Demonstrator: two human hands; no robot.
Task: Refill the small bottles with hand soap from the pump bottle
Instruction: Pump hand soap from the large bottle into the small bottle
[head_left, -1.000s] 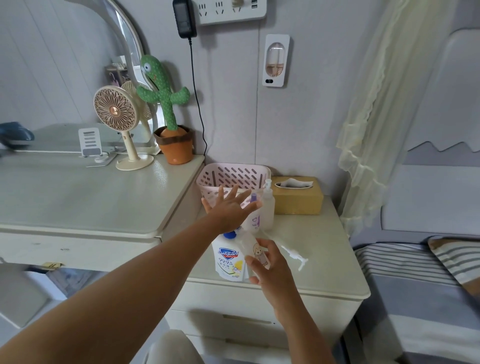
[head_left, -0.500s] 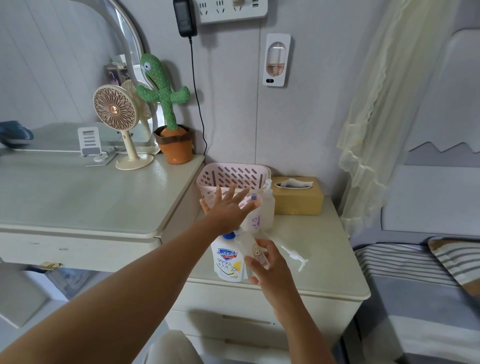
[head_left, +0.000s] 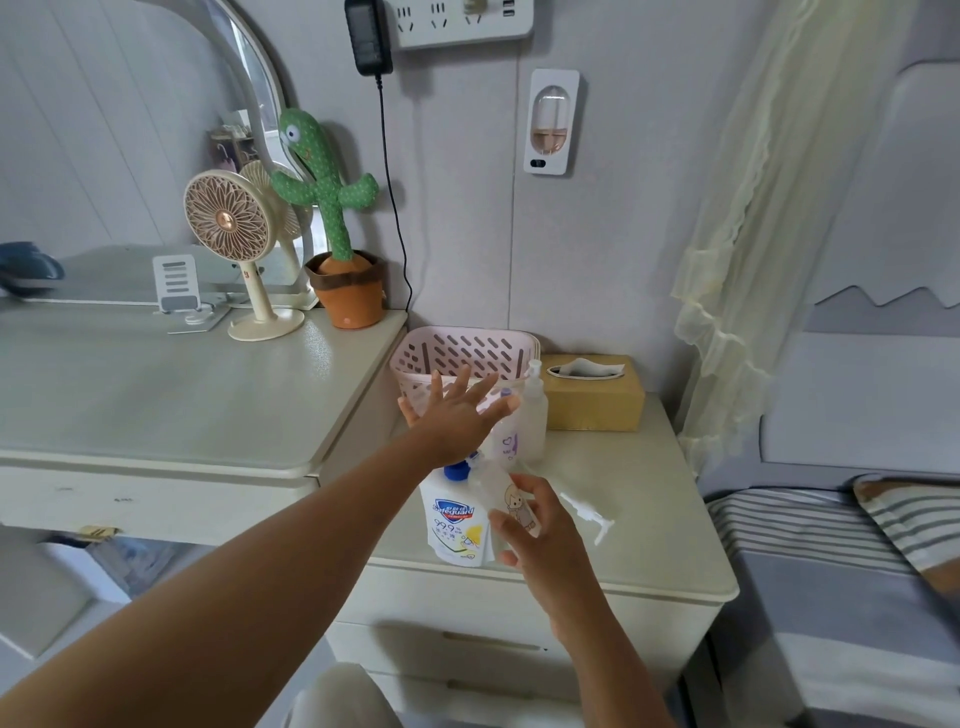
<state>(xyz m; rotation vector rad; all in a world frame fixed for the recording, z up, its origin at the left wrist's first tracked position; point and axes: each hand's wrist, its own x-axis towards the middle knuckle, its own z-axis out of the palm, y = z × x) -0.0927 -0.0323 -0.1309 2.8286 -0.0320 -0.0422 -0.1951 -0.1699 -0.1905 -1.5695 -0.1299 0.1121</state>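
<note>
Cream-white, the bench (head_left: 639, 493) carries near its front edge a white plastic pump bottle (head_left: 454, 525) with a blue collar and a blue-and-yellow label, standing upright. The right hand (head_left: 540, 535) curls round a small clear bottle (head_left: 511, 501) with a cartoon sticker, held tilted, its upper end just beside the blue collar. The left hand (head_left: 452, 415) lies flat on the pump head, fingers straight and spread. Just right of the hands, a loose white pump cap (head_left: 589, 514) lies on its side. Behind them stand a small purple-marked bottle (head_left: 506, 441) and a taller frosted pump bottle (head_left: 534, 415), close together. Along the back edge sit a pink slotted plastic basket (head_left: 462, 353) and a tan tissue box (head_left: 592, 400).
</note>
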